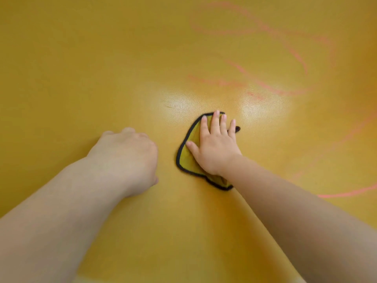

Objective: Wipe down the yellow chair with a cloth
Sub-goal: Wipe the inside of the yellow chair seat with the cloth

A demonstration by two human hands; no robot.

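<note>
The yellow chair (102, 58) fills the whole view as a smooth, glossy surface. A small yellow cloth (188, 158) with a black hem lies flat on it, right of centre. My right hand (214, 146) presses down on the cloth with fingers spread, covering most of it. My left hand (128, 158) rests on the bare chair surface to the left of the cloth, fingers curled under, holding nothing that I can see. Faint pink scribble marks (263, 27) loop across the chair above and to the right of the cloth.
More pink lines (346, 194) curve along the right side of the chair. Two bright light reflections (179, 103) sit just above the hands. Nothing else is in view.
</note>
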